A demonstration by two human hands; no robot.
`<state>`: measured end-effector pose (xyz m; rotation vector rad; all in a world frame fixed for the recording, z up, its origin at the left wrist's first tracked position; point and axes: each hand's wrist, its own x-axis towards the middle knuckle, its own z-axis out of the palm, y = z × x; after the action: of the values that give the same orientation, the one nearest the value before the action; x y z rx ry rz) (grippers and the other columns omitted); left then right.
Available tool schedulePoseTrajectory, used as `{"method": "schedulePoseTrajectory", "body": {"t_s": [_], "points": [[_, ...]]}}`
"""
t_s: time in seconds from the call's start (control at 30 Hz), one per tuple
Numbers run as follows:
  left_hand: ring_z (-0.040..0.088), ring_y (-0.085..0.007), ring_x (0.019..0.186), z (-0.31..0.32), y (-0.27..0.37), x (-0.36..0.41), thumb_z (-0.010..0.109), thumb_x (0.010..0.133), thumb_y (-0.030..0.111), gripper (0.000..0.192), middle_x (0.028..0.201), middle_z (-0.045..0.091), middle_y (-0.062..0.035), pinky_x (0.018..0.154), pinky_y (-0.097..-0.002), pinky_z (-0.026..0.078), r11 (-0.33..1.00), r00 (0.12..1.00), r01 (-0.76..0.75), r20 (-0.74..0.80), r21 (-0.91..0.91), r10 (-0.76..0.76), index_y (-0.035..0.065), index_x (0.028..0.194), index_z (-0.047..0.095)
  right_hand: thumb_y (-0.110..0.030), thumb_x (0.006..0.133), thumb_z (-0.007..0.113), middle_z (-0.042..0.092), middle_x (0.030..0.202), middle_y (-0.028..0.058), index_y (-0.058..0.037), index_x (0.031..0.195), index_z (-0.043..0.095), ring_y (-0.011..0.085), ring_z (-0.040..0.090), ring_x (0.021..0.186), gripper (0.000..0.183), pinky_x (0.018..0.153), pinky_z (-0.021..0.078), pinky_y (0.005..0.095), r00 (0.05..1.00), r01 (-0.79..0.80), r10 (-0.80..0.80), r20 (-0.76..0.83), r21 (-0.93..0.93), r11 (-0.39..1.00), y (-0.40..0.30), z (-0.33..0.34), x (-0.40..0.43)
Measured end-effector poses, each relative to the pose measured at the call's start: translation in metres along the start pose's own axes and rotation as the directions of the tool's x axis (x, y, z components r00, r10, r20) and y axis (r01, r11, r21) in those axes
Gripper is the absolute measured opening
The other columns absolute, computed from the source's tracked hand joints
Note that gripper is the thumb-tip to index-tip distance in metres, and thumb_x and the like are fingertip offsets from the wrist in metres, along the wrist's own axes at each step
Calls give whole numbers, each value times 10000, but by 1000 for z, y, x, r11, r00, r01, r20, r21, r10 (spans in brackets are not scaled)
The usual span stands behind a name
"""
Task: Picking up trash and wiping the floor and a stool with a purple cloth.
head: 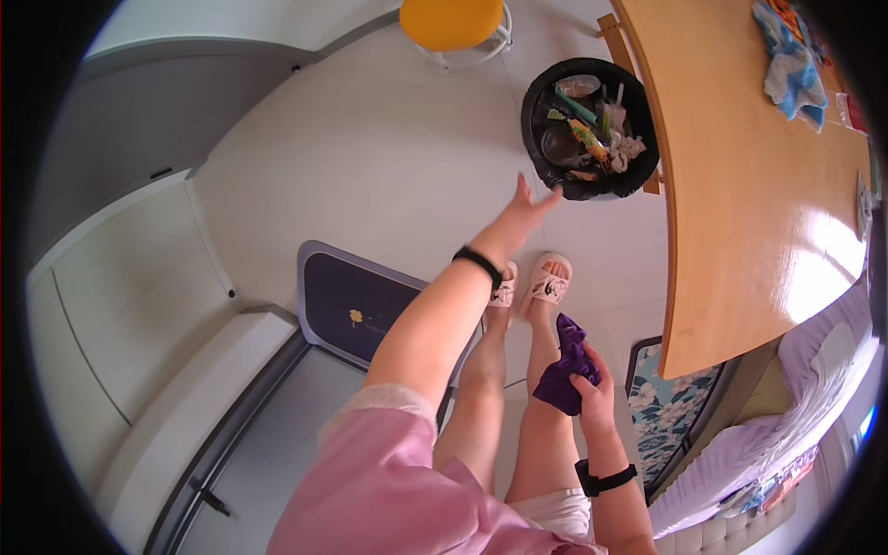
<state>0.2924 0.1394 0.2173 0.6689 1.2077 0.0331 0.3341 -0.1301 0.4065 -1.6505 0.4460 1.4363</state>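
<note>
My left hand (526,215) stretches forward, fingers apart and holding nothing, near the close rim of a round trash bin (533,149) lined with a black plastic bag. Whether a fingertip touches the bag cannot be told. Inside the bin are a clear plastic container (578,86), a yellow-orange wrapper (587,140) and crumpled tissue (626,151). Closer to my body, my right hand (594,388) grips a bunched dark purple cloth (563,380) between thumb and fingers, above my right leg. Each wrist wears a black band.
A wooden table (735,229) runs along the right, with a blue-and-white cloth (798,83) on it. A yellow-seated stool (451,24) stands ahead. A dark mat (347,305) lies left of my slippers (551,281). A floral mat (666,409) and a bed (735,479) are at right.
</note>
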Motion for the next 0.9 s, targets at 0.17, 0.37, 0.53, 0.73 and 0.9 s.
{"method": "schedulePoseTrajectory", "body": {"t_s": [0.17, 0.37, 0.53, 0.73, 0.9], "points": [[178, -317, 1523, 0, -9, -147, 832, 817, 393, 1151, 1646, 118, -257, 1180, -411, 278, 979, 891, 153, 409, 138, -197, 6, 1592, 74, 58, 829, 587, 631, 1211, 132, 2, 1441, 482, 198, 642, 1047, 623, 944, 520, 306, 999, -29, 25, 40, 97, 995, -15, 5, -17], [476, -219, 1332, -11, 26, -252, 894, 758, 288, 1102, 1482, 456, -128, 1084, -338, 416, 957, 855, -51, 507, 286, -106, 137, 1606, 206, -45, 881, 623, 564, 1329, 137, -8, 1470, 435, 210, 580, 1180, 620, 1030, 459, 322, 987, 28, -71, 145, 280, 960, -38, 64, -45], [559, -158, 1214, -44, 90, -252, 884, 750, 230, 862, 1327, 580, -59, 1058, -329, 447, 949, 863, 139, 435, 283, -257, 52, 1460, 429, -131, 941, 652, 443, 1474, 130, -78, 1568, 264, 219, 458, 1346, 740, 1133, 361, 349, 952, 49, -153, 267, 361, 931, -72, 132, -65], [611, -171, 1122, -92, 164, -237, 830, 757, 122, 722, 1256, 604, -61, 992, -340, 511, 855, 816, 36, 478, 518, -324, 42, 1383, 480, -205, 905, 728, 407, 1485, 160, -85, 1544, 302, 248, 437, 1357, 777, 1127, 371, 348, 942, 275, -321, 98, 325, 905, -61, 215, -74], [625, -252, 1159, -182, 216, -237, 691, 807, 38, 629, 1277, 606, -100, 1016, -389, 517, 812, 795, 290, 344, 507, -499, 33, 1399, 477, -181, 828, 769, 355, 1501, 152, -101, 1540, 323, 274, 362, 1404, 844, 1134, 367, 420, 879, 449, -477, 22, 303, 841, -33, 316, -82]]}}
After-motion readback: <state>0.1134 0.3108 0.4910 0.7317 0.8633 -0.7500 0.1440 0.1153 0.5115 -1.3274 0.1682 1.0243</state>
